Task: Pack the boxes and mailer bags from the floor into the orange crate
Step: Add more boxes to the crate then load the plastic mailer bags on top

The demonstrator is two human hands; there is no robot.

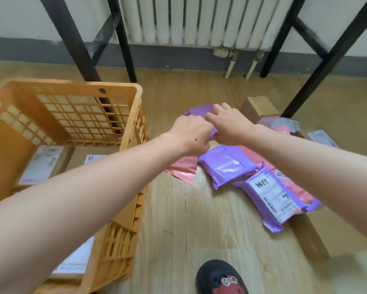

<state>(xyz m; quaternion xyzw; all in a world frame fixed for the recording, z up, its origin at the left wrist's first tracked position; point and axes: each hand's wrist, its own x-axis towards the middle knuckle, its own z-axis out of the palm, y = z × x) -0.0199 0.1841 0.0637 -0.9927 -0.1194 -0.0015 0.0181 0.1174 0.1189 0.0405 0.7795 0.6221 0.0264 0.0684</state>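
**Head view**

- Orange crate [123,96]: lattice walls, standing on the wooden floor [199,219] at left, near the mailer pile.
- Labelled boxes [42,164]: brown card, white labels up, lying flat on the crate bottom, partly hidden by the left forearm.
- Left hand [191,134]: just right of the crate, over the mailer pile. Fingers curled tight, pinching the near edge of the far purple mailer [196,111].
- Right hand [229,126]: touching the left hand, knuckles up. Fingers bent down over the same mailer and gripping it, fingertips hidden.
- Far purple mailer: mostly covered by both hands, with a strip showing beyond the knuckles and a sliver between the thumbs. Lifted or lying flat, cannot tell.
- Plain purple mailer [227,164]: on the floor just nearer than the hands, lying over a pink mailer [182,168].
- Labelled purple mailer [271,194]: touching the plain one on its right, white label up, partly under the right forearm.
- Small cardboard box [261,107]: upright on the floor beyond the right hand, near a black frame leg [318,66].
- Grey and pink mailers [284,124]: just right of that box, overlapping.
- White radiator [191,18]: against the far wall.
- Black shoe [218,279]: red trim, at the bottom edge.
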